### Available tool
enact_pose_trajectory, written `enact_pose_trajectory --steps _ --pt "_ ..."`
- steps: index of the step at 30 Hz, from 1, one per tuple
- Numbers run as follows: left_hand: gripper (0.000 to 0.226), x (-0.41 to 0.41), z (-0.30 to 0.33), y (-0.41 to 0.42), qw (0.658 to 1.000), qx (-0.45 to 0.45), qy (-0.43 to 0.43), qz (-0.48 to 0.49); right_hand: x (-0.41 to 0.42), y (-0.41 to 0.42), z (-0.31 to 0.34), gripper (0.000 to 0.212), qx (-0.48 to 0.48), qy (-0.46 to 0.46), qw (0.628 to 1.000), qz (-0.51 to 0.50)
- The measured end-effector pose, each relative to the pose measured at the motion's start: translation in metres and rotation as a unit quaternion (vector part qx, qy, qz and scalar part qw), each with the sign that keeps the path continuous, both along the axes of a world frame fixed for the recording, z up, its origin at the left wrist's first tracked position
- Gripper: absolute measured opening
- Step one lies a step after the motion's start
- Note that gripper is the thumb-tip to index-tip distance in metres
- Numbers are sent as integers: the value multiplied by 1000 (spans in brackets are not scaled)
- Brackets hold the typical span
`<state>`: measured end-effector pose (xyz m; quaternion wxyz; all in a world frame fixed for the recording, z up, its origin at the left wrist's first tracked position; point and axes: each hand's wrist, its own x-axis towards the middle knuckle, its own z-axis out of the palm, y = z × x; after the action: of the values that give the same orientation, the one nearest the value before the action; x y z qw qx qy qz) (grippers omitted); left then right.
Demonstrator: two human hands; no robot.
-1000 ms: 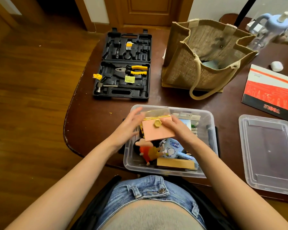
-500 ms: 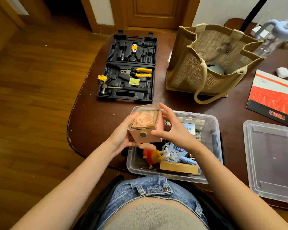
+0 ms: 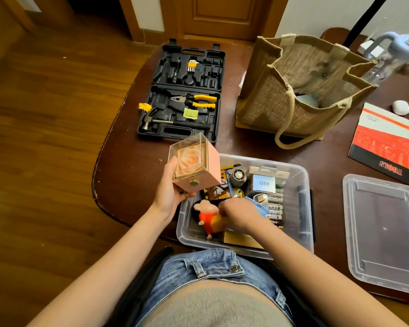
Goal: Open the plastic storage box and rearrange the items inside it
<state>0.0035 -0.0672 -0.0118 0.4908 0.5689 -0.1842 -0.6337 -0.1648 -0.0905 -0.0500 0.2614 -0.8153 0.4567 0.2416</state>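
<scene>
Head view: I look down on a dark desk (image 3: 132, 185) with the plastic storage box (image 3: 302, 197) at its near edge, directly in front of my lap.
Lid: already off, lying flat on the desk to the right of the box (image 3: 383, 232); I judge it parked there to keep the opening free for both hands.
Left hand: (image 3: 172, 187) holds the pink rose display box (image 3: 194, 164) from below and from its left side, lifted over the box's left rim.
Reason for lift: I judge it is held out to clear room inside while other items are shifted.
Right hand: (image 3: 236, 214) reaches down into the box with curled fingers, against a cartoon figurine (image 3: 207, 219) and a blue packet (image 3: 257, 206); which of them it grips, I cannot tell.
Box contents: a batteries row (image 3: 275, 208), a Q88 carton (image 3: 263, 182) and a small fan (image 3: 238, 175) sit packed along the far and right sides.
Task status: opening done; rearranging under way.
Risk: the clear cover on the rose box looks fragile, and a one-handed hold gives little margin.
Surroundings: an open tool case (image 3: 182, 95) and a jute bag (image 3: 300, 90) stand further back, apart from the work.
</scene>
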Motion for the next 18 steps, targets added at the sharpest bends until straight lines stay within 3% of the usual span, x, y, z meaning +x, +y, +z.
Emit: enact_pose_trajectory --steps 2,6,11,15,18 --pt "42 -1 0 1 1000 -4 1 1 -2 -4 2 23 -6 -35 999 9" --pt "46 -2 0 1 999 -18 26 6 -18 -10 22 31 8 -166 984 -69" --pt "48 -6 0 -1 997 -55 45 -9 -58 -10 56 13 18 -343 911 -229" --pt "48 -11 -3 -4 998 -53 34 -30 -91 -7 77 11 17 -385 875 -292" --pt "48 -14 -8 -3 998 -45 18 -45 -108 -6 79 15 2 -334 892 -304"
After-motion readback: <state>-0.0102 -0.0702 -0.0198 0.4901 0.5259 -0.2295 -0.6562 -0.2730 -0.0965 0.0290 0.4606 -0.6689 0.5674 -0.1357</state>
